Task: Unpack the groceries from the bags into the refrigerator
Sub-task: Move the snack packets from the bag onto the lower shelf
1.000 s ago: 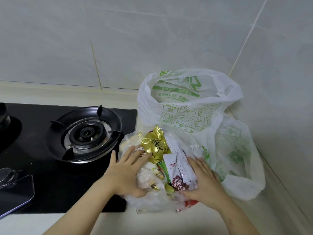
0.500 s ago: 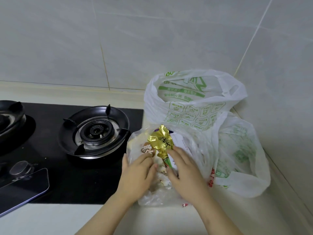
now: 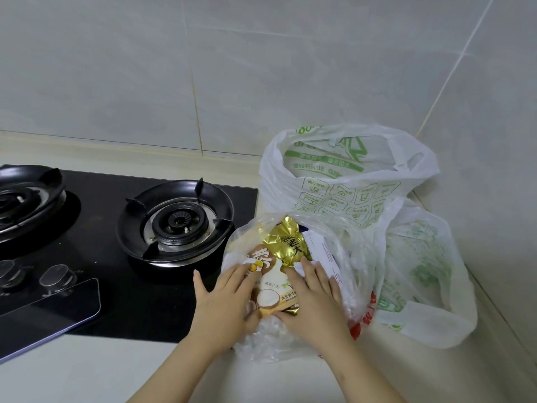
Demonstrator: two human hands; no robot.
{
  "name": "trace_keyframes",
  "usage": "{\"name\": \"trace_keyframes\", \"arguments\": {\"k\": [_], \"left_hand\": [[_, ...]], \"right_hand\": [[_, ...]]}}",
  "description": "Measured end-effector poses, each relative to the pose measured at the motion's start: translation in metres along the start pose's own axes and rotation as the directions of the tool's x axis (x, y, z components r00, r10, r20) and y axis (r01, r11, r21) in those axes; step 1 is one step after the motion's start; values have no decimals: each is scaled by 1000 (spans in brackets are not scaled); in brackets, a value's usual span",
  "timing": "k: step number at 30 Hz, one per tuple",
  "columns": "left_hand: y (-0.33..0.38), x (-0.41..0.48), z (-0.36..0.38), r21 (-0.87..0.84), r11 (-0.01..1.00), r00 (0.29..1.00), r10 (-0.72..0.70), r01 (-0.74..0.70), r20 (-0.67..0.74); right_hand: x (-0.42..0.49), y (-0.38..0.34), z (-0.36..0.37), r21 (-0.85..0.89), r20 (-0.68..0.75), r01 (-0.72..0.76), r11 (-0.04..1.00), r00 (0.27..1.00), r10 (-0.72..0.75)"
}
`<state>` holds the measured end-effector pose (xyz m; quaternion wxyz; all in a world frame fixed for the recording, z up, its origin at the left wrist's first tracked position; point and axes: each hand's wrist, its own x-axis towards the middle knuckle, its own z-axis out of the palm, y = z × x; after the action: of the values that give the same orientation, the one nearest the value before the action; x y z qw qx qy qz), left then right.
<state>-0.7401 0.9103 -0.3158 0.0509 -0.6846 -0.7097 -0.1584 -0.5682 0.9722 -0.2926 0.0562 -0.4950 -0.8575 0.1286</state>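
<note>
Both left hand [image 3: 223,303] and right hand [image 3: 313,298] straight-fingered on clear bag [image 3: 261,343]; cream countertop [image 3: 87,373], black hob [image 3: 139,303], tiled walls [image 3: 261,68].

On the pale countertop [image 3: 87,373], a black glass gas hob [image 3: 116,303] fills the left side, two white printed plastic shopping bags [image 3: 334,196] stand in the right rear corner, and a clear plastic bag of packets [image 3: 267,341] lies before them.

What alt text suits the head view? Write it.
Two hands rest on packets in a clear plastic bag: left hand on a brown-and-white packet, right hand on a gold foil packet. Behind stands an open white, green-printed plastic bag; a black gas hob lies left.
</note>
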Motion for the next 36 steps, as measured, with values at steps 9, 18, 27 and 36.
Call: {"name": "trace_keyframes", "arguments": {"k": [9, 18, 27, 36], "left_hand": [[0, 6, -3, 131, 991, 991, 4, -21, 133], [19, 8, -1, 136, 984, 986, -129, 115, 104], [25, 3, 4, -117, 968, 973, -211, 221, 89], [31, 8, -13, -227, 943, 962, -202, 241, 184]], "right_hand": [[2, -19, 4, -72, -100, -89, 993, 992, 82], [1, -5, 15, -24, -192, -146, 989, 972, 139], [3, -3, 9, 225, -109, -109, 968, 985, 136], [-3, -6, -2, 553, -207, -85, 829, 949, 236]]}}
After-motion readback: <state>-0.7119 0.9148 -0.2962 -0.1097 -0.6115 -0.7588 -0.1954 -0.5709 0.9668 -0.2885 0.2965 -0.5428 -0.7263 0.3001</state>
